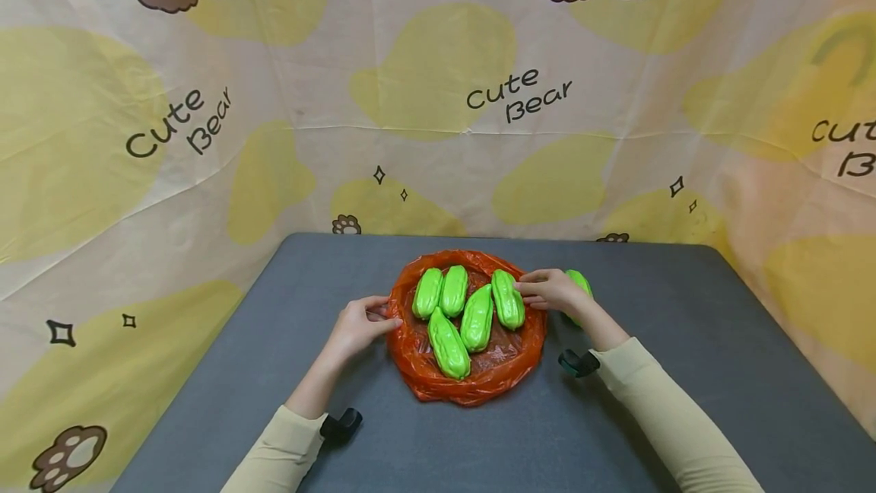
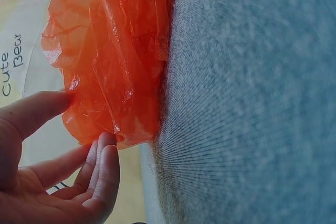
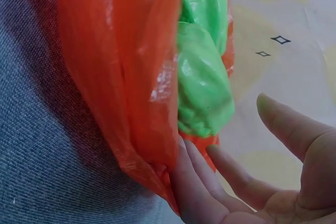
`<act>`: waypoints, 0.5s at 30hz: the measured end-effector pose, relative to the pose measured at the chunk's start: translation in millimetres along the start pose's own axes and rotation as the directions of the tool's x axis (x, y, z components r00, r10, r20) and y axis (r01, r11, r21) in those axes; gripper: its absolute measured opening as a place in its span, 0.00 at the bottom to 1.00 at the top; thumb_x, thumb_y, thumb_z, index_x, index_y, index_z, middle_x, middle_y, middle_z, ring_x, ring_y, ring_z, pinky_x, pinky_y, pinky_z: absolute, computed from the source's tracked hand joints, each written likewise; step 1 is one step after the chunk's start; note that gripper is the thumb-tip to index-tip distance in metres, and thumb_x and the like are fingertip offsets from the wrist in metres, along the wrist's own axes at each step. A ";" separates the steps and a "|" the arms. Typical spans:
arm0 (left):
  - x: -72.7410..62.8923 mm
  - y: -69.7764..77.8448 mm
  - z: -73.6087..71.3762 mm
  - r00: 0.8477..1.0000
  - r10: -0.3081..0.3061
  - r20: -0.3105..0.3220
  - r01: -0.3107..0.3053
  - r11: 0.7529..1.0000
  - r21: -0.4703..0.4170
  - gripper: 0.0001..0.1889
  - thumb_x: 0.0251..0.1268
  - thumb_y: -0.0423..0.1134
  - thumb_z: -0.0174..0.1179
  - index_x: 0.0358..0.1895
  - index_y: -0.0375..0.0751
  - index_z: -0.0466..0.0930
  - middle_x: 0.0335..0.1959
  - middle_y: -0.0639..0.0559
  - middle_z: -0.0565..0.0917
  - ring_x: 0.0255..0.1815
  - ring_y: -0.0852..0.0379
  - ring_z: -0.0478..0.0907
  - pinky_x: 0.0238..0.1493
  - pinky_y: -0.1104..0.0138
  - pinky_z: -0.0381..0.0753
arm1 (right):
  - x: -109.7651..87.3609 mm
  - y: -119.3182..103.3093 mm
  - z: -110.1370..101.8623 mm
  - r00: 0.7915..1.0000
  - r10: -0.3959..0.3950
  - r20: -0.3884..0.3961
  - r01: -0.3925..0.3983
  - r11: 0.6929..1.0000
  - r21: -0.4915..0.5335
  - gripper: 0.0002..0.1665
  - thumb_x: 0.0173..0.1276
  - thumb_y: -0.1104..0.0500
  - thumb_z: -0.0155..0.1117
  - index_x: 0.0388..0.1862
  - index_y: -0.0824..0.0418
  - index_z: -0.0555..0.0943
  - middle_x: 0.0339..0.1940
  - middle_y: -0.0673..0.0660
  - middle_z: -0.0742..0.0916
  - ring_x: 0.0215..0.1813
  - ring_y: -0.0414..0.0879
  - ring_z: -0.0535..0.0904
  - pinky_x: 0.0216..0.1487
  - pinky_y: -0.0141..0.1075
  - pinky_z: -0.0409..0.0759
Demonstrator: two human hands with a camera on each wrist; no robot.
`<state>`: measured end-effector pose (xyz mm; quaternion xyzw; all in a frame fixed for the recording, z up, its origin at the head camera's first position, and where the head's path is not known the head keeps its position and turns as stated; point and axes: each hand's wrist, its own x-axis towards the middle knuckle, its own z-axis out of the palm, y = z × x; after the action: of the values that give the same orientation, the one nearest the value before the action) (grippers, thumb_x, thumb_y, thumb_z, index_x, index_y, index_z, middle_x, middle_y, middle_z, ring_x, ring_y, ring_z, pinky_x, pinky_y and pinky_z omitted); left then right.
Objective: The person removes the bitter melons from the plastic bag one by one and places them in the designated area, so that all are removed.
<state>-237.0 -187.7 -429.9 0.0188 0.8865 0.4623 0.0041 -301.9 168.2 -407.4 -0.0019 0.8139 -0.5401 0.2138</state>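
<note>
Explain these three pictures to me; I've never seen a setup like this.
There is no robot here, just a person's two bare hands. The wide picture comes from a camera worn on the head, looking forward and down. The other two come from cameras on the left and right wrists, each showing that hand close up.

On the grey table sits an open red-orange plastic bag with five bright green gourd-like pieces inside. A sixth green piece lies outside it, partly hidden behind the right hand.

The left hand touches one side of the bag. The right hand's fingers are at the opposite rim, with its thumb apart. Neither hand is lifting a piece.
</note>
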 end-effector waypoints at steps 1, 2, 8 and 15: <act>-0.1 0.0 0.0 1.000 0.000 0.000 0.000 1.000 -0.002 0.28 0.53 0.42 0.70 0.57 0.32 0.77 0.40 0.42 0.84 0.39 0.52 0.82 0.36 0.64 0.81 | 0.7 0.5 0.2 1.000 0.003 0.000 -0.003 1.000 0.000 0.35 0.71 0.53 0.57 0.68 0.72 0.62 0.67 0.72 0.69 0.62 0.60 0.74 0.60 0.47 0.74; -0.1 0.0 0.0 1.000 0.001 0.000 -0.001 1.000 -0.004 0.28 0.53 0.41 0.70 0.57 0.32 0.77 0.40 0.42 0.84 0.39 0.52 0.82 0.36 0.64 0.81 | 1.6 1.1 0.4 1.000 0.006 -0.002 -0.006 1.000 0.003 0.35 0.71 0.53 0.57 0.68 0.72 0.63 0.67 0.72 0.69 0.62 0.59 0.75 0.60 0.47 0.74; -0.4 0.5 0.2 1.000 0.007 -0.002 -0.007 1.000 -0.004 0.27 0.53 0.41 0.70 0.56 0.31 0.77 0.39 0.42 0.83 0.39 0.51 0.82 0.35 0.64 0.81 | 6.5 4.7 1.4 1.000 0.009 0.017 -0.009 1.000 -0.002 0.35 0.70 0.53 0.58 0.68 0.72 0.63 0.66 0.71 0.71 0.61 0.58 0.76 0.59 0.46 0.75; 0.5 0.9 0.9 1.000 0.008 -0.009 -0.008 1.000 0.000 0.27 0.52 0.40 0.70 0.56 0.31 0.77 0.39 0.43 0.84 0.38 0.52 0.82 0.35 0.65 0.81 | 8.5 4.6 4.1 0.999 0.009 0.039 -0.009 1.000 -0.010 0.37 0.69 0.54 0.59 0.69 0.74 0.61 0.66 0.72 0.71 0.61 0.59 0.76 0.57 0.46 0.77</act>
<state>-237.4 -186.4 -429.7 0.0201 0.8864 0.4625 -0.0018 -307.1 164.4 -415.7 -0.0100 0.8122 -0.5350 0.2322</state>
